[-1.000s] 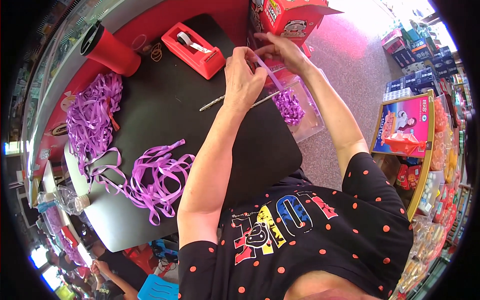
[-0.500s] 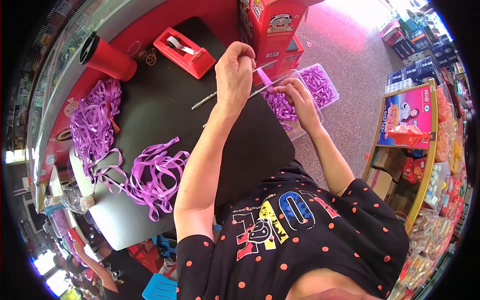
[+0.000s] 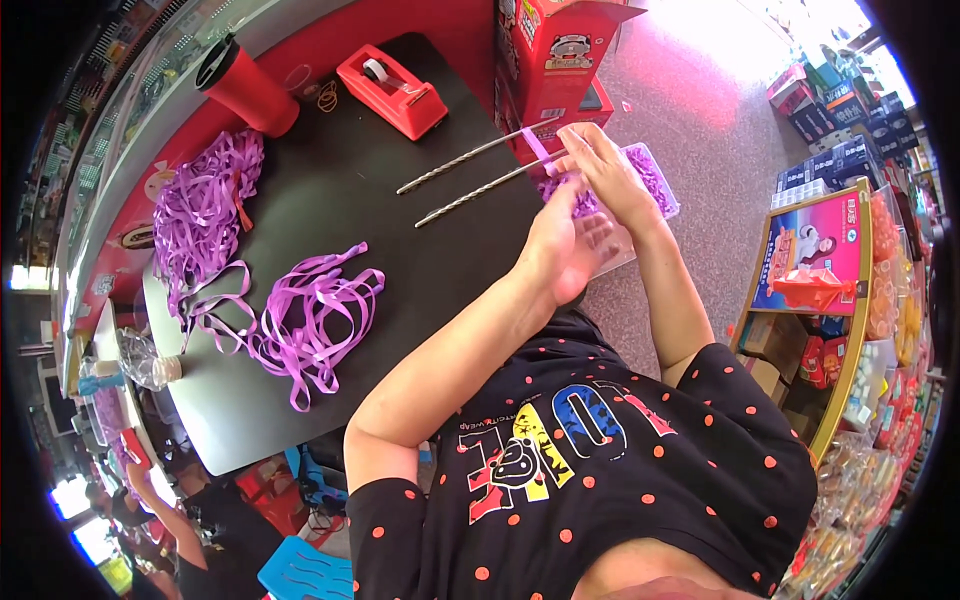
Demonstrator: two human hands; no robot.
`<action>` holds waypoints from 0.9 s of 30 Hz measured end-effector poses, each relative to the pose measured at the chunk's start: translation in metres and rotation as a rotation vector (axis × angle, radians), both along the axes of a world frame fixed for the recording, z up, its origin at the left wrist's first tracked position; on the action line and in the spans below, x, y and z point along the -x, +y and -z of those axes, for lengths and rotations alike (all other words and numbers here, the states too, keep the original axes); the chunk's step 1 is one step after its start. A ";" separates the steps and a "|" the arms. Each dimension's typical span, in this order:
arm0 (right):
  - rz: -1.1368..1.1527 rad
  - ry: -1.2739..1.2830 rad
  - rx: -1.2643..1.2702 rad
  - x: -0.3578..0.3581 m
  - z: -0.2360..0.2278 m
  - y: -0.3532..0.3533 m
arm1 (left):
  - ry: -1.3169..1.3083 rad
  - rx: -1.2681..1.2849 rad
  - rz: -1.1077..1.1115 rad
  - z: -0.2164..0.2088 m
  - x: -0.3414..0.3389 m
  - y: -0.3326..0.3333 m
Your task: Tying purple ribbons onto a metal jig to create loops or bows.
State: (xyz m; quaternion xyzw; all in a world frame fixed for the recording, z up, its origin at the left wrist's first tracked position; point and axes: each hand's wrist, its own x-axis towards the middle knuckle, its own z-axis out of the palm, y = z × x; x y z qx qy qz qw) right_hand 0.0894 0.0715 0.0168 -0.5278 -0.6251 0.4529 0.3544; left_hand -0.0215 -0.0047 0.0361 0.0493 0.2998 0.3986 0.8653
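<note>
Two twisted metal rods, like drill bits, lie side by side across the black table; the far rod [image 3: 458, 167] and the near rod [image 3: 470, 200] point left. A flat purple ribbon [image 3: 536, 147] spans them near their right ends. My right hand [image 3: 612, 178] is closed at the near rod, its fingertips on the ribbon. My left hand [image 3: 568, 245] is just below it, palm turned up, fingers apart and thumb raised near the right fingers. Beneath and beyond both hands, clear plastic boxes hold short purple ribbon pieces [image 3: 648, 175], partly hidden.
A loose purple ribbon coil [image 3: 318, 310] and a larger ribbon bundle [image 3: 205, 205] lie at left. A red tape dispenser [image 3: 395, 92], red tumbler [image 3: 248, 88] and rubber bands [image 3: 327, 96] stand farther back. Red cartons [image 3: 555, 60] rise beyond the table; a display shelf [image 3: 815, 260] stands right.
My left hand has moved from above the rods down and right, beside my right hand. My right hand has shifted slightly up over the ribbon. The view has turned slightly.
</note>
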 end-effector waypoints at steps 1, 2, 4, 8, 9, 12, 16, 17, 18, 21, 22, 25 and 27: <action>-0.002 -0.025 -0.051 0.000 0.002 0.003 | -0.007 0.049 -0.114 -0.003 -0.004 0.004; 0.000 -0.051 -0.105 0.002 -0.003 0.004 | -0.016 0.096 -0.224 -0.006 -0.007 0.010; 0.010 -0.045 0.000 0.006 -0.017 0.000 | -0.187 -0.014 -0.285 0.004 -0.012 0.015; 0.035 0.092 0.122 0.001 -0.010 0.002 | -0.121 -0.057 -0.314 0.002 -0.018 0.021; 0.036 0.144 0.181 0.001 -0.010 0.001 | -0.124 -0.088 -0.344 0.012 -0.016 0.024; 0.046 0.186 0.204 -0.008 -0.002 0.008 | -0.211 -0.185 -0.350 0.031 -0.010 0.027; 0.108 -0.178 -0.355 0.006 -0.026 0.005 | -0.206 -0.142 -0.376 0.030 -0.009 0.025; 0.123 -0.180 -0.360 0.017 -0.047 0.005 | -0.222 -0.224 -0.359 0.036 -0.010 0.024; 0.115 -0.180 -0.367 0.026 -0.056 0.008 | -0.225 -0.187 -0.386 0.030 -0.013 0.022; -0.115 -0.028 -0.497 0.067 -0.066 0.038 | -0.263 -0.172 -0.400 0.040 -0.012 0.023; -0.150 -0.030 -0.497 0.080 -0.068 0.049 | -0.292 -0.196 -0.391 0.042 -0.014 0.023; -0.232 0.121 -0.504 0.116 -0.048 0.101 | -0.354 -0.222 -0.378 0.031 -0.012 0.017; -0.317 -0.036 -0.041 0.132 -0.054 0.117 | -0.383 -0.265 -0.350 0.033 -0.012 0.018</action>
